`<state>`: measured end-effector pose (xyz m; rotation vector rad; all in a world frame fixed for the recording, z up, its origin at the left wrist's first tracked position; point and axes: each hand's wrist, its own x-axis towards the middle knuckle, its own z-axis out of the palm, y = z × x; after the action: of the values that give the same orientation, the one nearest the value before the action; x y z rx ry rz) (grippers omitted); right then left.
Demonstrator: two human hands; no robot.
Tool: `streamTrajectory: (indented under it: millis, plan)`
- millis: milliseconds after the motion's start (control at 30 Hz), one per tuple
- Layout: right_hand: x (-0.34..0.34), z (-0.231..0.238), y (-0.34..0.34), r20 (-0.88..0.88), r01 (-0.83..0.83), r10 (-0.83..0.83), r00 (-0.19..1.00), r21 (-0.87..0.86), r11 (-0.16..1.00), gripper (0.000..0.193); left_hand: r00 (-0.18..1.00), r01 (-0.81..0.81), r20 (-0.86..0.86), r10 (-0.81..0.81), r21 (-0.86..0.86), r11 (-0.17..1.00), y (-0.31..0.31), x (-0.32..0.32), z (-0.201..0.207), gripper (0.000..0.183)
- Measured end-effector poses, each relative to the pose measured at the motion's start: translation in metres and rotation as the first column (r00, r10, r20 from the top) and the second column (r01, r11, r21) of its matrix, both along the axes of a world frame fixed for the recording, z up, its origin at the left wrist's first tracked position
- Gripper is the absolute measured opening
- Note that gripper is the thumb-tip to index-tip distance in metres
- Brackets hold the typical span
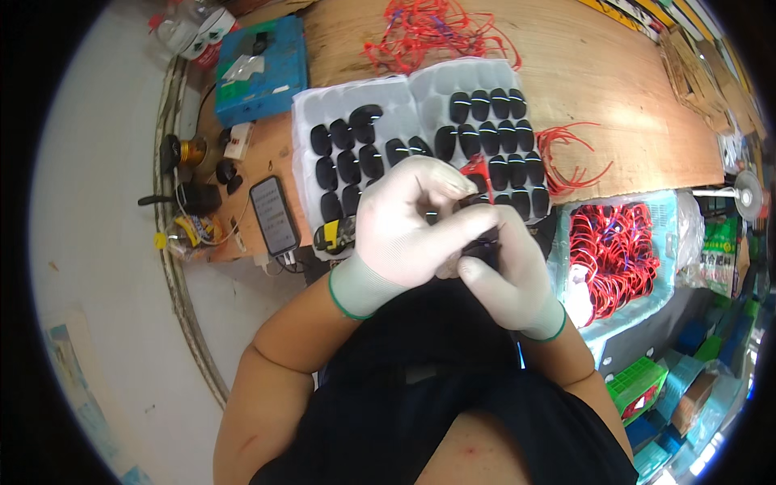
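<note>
My left hand (404, 222) and my right hand (517, 271), both in white gloves with green cuffs, meet in front of my chest. Their fingers are closed round a small black part (485, 242), mostly hidden by the gloves. A red wire (483, 174) rises at the fingertips; whether it joins the part, I cannot tell. Just beyond lies a white moulded tray (311, 105) with rows of glossy black oval pieces (349, 166), some of its pockets bare. A yellow and black tool (333, 235) rests on the tray's near edge beside my left wrist.
Tangled red wires (440, 32) lie at the back, with another bunch (570, 158) right of the tray. A blue basket (667, 242) of red wire coils stands at the right. Left are a phone (275, 214), a blue box (283, 61) and a solder spool (192, 151).
</note>
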<state>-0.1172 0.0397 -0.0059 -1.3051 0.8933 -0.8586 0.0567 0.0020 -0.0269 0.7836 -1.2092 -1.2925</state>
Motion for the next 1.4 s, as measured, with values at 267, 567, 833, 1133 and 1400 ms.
streamTrajectory:
  millis: [267, 567, 833, 1133, 1400]
  plan:
    - [0.002, -0.009, -0.002, 0.381, -0.011, -0.081, 0.921, 0.232, 0.973, 0.028, 0.996, 0.09, 0.021, -0.088, -0.068, 0.994, 0.011, 0.014, 0.011, 0.034]
    - [-0.012, -0.003, 0.003, 0.393, -0.039, -0.088, 0.915, 0.304, 0.952, 0.029, 0.639, 0.667, -0.7, -0.319, 0.297, 0.683, 0.012, 0.01, -0.007, 0.032]
    - [-0.022, 0.002, 0.002, 0.369, -0.143, 0.016, 0.929, 0.32, 0.937, 0.031, 0.808, 0.508, -0.542, -0.229, 0.446, 0.737, 0.027, 0.005, 0.01, 0.037]
    - [-0.022, 0.004, 0.001, -0.081, -0.012, 0.005, 0.997, -0.081, 0.997, 0.018, 0.823, 0.481, -0.534, -0.194, 0.473, 0.738, 0.023, 0.004, 0.005, 0.028]
    - [-0.013, -0.003, -0.002, -0.262, 0.027, -0.217, 0.94, -0.579, 0.815, 0.007, 0.957, 0.268, -0.26, -0.128, 0.628, 0.73, 0.027, 0.002, 0.011, 0.034]
